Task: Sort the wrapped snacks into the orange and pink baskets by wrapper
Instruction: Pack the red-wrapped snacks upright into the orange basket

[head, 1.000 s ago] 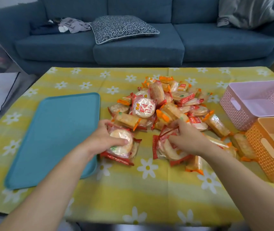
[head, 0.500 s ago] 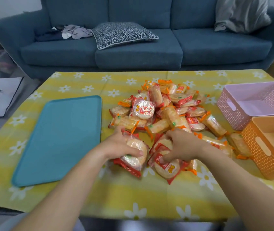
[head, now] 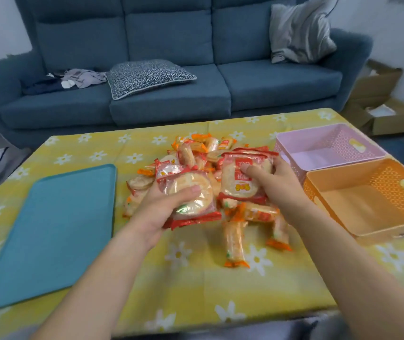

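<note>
Head view: red-wrapped cracker packs (head: 192, 193) are clamped in the left hand (head: 161, 214) and more in the right hand (head: 278, 186), just above the snack pile (head: 197, 149) beside the pink basket (head: 291, 143) (light, slippery film over brittle discs, probably best gripped flat across the faces).

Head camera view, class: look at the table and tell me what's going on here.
A person is sorting wrapped snacks at a table. The left hand grips red-wrapped round crackers, and the right hand grips more red-wrapped packets, both over the snack pile. The pink basket and orange basket on the right hold nothing yet. A teal tray lies on the left.
</note>
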### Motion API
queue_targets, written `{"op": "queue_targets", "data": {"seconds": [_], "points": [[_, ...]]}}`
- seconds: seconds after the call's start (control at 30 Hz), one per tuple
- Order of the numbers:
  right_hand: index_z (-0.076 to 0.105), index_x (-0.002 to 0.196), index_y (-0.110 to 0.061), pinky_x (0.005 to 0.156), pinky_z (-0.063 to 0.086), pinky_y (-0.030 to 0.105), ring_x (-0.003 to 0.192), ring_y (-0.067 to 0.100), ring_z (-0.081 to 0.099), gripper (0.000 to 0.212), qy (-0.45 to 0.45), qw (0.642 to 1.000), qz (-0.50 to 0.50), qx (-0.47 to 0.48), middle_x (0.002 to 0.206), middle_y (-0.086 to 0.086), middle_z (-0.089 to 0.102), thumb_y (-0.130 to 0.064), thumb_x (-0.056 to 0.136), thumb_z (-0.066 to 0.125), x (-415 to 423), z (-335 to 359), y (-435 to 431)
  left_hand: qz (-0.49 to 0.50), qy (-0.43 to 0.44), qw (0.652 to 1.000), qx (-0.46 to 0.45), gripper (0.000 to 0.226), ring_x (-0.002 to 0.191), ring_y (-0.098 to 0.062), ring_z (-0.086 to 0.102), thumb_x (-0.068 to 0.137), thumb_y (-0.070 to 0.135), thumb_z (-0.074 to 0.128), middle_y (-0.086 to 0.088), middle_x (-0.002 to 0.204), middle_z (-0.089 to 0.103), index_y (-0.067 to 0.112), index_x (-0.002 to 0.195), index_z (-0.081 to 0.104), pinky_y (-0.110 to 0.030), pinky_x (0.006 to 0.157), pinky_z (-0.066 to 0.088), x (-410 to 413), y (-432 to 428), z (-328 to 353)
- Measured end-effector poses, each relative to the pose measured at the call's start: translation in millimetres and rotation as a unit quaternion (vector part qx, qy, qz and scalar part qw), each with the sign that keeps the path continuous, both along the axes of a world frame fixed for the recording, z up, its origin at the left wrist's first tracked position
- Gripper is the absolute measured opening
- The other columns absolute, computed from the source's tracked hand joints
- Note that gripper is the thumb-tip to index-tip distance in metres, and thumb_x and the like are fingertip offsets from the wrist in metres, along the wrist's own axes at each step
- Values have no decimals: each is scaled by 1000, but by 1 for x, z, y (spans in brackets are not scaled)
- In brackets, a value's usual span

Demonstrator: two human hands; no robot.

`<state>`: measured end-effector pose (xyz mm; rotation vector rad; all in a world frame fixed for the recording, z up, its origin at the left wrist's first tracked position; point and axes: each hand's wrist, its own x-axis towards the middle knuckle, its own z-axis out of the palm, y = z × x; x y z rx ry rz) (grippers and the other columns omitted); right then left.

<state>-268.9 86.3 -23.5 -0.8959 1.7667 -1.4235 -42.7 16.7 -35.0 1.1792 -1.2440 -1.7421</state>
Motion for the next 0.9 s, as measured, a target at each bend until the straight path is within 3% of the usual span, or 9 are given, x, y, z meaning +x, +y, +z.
{"op": "queue_targets", "data": {"seconds": [0.2,0.33,0.4,0.47,0.57,0.63,0.7,0.8,0.9], "points": [[53,110,-28,89,55,46,100,18,65,47,137,966,-217,37,101,-10,66,-47,73,74,-95,20,53,-29,54,998,-8,79,100,-29,74,51,30,97,-7,110,76,19,121,64,-48,90,58,-139,29,12],[47,118,-20,87,49,45,107,30,59,49,169,941,-239,169,112,2,63,-41,80,69,-146,15,92,-42,1,996,-74,100,111,-16,66,48,46,93,5,123,68,22,133,47,-41,102,52,-238,51,14],[51,110,-16,90,50,45,104,31,59,32,139,947,-213,198,112,8,65,-33,87,65,-160,10,101,-69,-31,992,-97,110,121,-19,59,54,53,89,1,136,58,20,144,34,-42,107,47,-274,61,9],[60,109,-12,93,47,43,105,33,58,18,131,950,-180,220,112,11,65,-20,94,55,-168,4,105,-105,-52,986,-118,104,129,-22,51,70,57,82,-1,144,49,22,148,24,-41,112,41,-298,69,5],[40,147,-7,102,45,44,125,36,53,54,153,939,-193,240,140,17,53,-11,94,40,-181,-3,111,-157,-92,976,-120,87,139,-27,40,90,65,54,-3,153,41,26,157,14,-41,114,33,-317,74,-4],[39,150,-12,100,48,49,123,37,55,61,191,926,-206,251,144,15,53,-8,89,38,-189,-7,114,-188,-137,959,-163,73,134,-28,44,94,66,41,-4,146,50,25,152,30,-39,106,35,-314,72,-10],[53,137,-15,91,53,49,110,36,62,54,226,915,-192,273,130,12,62,-12,85,41,-191,-8,116,-231,-184,927,-230,67,124,-28,53,92,69,37,-5,130,60,22,139,47,-38,97,39,-306,72,-14],[65,89,-14,74,55,41,85,33,66,28,265,907,-142,296,92,8,70,-25,84,40,-190,-11,115,-301,-232,859,-343,74,124,-27,56,90,74,39,-5,133,61,22,142,40,-42,102,44,-296,72,-19],[62,72,-19,69,55,40,73,28,67,30,287,901,-94,311,75,3,69,-32,87,41,-188,-17,109,-359,-364,715,-476,85,127,-32,53,87,69,54,-7,148,47,23,152,22,-46,100,47,-283,67,-18]]}}
